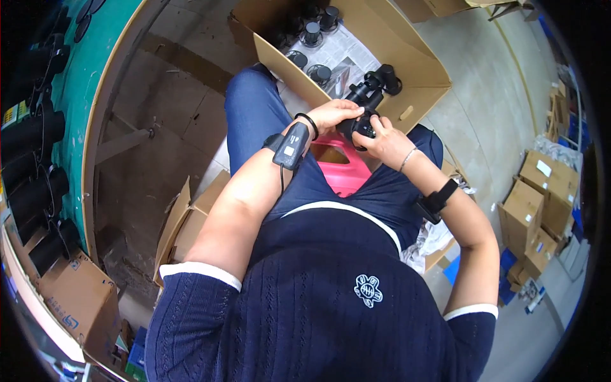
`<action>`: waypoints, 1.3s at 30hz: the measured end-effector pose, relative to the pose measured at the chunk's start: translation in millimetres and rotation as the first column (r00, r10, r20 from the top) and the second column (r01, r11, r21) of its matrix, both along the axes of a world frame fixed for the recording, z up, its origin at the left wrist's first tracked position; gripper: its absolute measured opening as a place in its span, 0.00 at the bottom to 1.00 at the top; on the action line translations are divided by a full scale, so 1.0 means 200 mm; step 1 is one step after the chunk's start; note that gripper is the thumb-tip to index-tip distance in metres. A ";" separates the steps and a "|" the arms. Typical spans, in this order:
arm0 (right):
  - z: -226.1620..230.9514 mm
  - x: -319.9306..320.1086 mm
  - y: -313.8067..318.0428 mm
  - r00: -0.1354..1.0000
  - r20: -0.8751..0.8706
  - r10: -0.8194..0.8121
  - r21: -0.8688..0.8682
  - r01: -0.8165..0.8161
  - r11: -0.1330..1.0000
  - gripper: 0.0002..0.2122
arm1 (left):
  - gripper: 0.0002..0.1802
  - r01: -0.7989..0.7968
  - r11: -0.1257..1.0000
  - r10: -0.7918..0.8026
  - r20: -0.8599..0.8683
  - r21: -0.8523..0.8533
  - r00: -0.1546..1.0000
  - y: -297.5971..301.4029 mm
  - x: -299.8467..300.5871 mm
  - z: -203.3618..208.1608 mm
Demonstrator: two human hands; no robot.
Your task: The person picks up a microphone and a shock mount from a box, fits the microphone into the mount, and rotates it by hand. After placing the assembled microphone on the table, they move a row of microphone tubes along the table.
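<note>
The left grip (337, 116) and right grip (386, 141) are grasping a black cylindrical part (365, 126) beside the near edge of the cardboard box (410, 54)

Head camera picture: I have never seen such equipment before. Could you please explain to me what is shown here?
There is no robot: a person works with bare hands. A wide fisheye camera on the head looks down, so straight edges bend. The left hand and right hand hold a black part together, at the near side of an open cardboard box. Inside, other black parts sit on or near printed paper. A dark device is strapped near the left wrist.
</note>
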State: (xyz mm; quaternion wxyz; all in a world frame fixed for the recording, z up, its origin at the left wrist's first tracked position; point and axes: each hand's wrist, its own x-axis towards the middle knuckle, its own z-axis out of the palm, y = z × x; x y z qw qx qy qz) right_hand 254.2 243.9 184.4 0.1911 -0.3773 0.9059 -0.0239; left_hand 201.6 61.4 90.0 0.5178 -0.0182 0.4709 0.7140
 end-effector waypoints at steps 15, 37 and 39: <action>0.13 -0.02 0.08 0.996 -0.057 -0.066 0.028 0.067 0.997 0.20 | 0.22 -0.152 0.986 0.164 -0.269 0.066 0.949 0.10 -0.03 -0.01; 0.10 0.01 0.04 0.982 -0.055 -0.180 0.014 0.181 0.983 0.17 | 0.16 -0.126 0.990 0.094 -0.370 -0.063 0.924 0.10 -0.06 -0.06; 0.12 -0.01 0.05 0.971 -0.047 -0.233 0.018 0.234 0.972 0.16 | 0.14 -0.287 0.956 0.244 -0.382 -0.059 0.891 0.09 -0.06 -0.03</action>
